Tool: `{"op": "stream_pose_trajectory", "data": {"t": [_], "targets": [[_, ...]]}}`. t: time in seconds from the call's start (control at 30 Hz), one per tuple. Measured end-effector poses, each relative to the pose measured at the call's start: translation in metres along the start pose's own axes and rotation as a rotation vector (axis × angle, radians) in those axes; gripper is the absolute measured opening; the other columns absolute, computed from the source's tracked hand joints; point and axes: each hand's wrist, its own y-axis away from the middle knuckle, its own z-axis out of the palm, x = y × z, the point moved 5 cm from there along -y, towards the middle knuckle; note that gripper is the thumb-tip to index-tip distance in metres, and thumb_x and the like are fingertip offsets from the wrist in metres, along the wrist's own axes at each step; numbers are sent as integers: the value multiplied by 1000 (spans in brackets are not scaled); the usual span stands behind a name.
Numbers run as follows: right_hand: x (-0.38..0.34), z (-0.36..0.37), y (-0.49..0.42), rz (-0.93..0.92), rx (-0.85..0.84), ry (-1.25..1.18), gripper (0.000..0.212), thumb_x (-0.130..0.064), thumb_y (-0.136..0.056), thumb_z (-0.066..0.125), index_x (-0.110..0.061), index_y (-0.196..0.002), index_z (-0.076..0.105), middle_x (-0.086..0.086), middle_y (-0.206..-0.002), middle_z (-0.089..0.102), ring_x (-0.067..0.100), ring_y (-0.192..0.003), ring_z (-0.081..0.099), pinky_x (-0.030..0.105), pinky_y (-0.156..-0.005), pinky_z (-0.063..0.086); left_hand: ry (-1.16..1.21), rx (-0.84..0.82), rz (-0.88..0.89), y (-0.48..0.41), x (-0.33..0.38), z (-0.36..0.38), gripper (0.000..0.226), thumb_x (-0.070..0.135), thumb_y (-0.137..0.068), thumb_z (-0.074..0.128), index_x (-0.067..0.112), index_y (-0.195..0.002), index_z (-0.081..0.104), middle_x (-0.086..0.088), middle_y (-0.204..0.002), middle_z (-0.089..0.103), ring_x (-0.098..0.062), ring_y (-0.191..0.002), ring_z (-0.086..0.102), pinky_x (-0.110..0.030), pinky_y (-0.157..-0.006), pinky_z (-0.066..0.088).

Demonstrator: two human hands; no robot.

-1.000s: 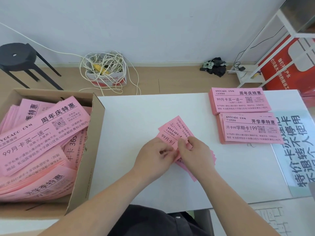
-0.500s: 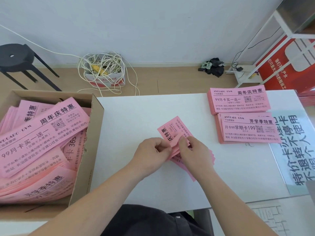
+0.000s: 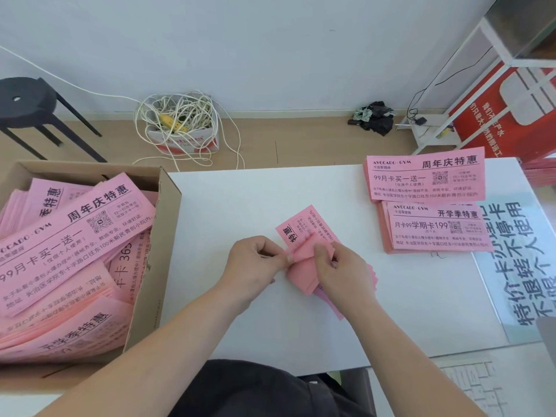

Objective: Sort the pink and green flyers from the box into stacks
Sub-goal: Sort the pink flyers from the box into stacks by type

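A small bundle of pink flyers (image 3: 304,233) lies at the middle of the white table (image 3: 240,200). My left hand (image 3: 255,266) pinches the lifted edge of its top sheets. My right hand (image 3: 343,272) grips the bundle from the right and covers much of it. At the left stands a cardboard box (image 3: 168,212) full of loose pink flyers (image 3: 69,236). Two sorted pink stacks sit at the right: a far stack (image 3: 424,179) and a near stack (image 3: 433,227). No green flyer is in view.
A pale printed sheet (image 3: 517,266) lies along the table's right side. On the floor beyond are a black stool (image 3: 27,106), a small box of tangled white cable (image 3: 180,124), a dark cloth heap (image 3: 376,115) and a white rack (image 3: 469,94) with a red sign.
The top flyers of the bundle have been peeled up and folded back between my two hands, so less printed face shows. The bundle turned slightly. Both hands stay at the table's middle.
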Motion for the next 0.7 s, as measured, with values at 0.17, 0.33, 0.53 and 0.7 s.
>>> {"op": "stream_pose_trajectory", "data": {"t": [0.17, 0.33, 0.53, 0.7], "targets": [[2, 0, 1, 16, -17, -8, 32, -31, -99, 46, -13, -73, 41, -6, -63, 45, 13, -56, 40, 28, -52, 29, 89, 49, -93, -5, -8, -9, 8, 10, -98, 63, 5, -97, 69, -9, -88, 78, -21, -78, 77, -34, -63, 63], [0, -1, 3, 37, -24, -25, 30, -29, -99, 46, -5, -81, 50, -7, -65, 53, 12, -59, 46, 23, -51, 32, 76, 55, -85, -6, -8, -11, 10, 2, -98, 59, 6, -102, 68, -11, -89, 77, -17, -75, 77, -30, -63, 62], [-4, -6, 4, 47, -32, -48, 32, -31, -100, 43, -16, -71, 41, -8, -63, 48, 9, -56, 43, 17, -49, 31, -77, 10, 5, -4, 3, -7, 24, 21, -90, 75, 20, -112, 65, 3, -98, 73, -15, -87, 73, -38, -76, 63], [-1, -15, -7, 71, -234, -140, 46, -50, -95, 49, -9, -74, 52, -6, -67, 51, 15, -62, 46, 31, -65, 39, -851, -21, 652, -43, 68, 35, 49, 39, -96, 53, 28, -144, 51, 8, -152, 41, -17, -140, 36, -40, -112, 39]]}}
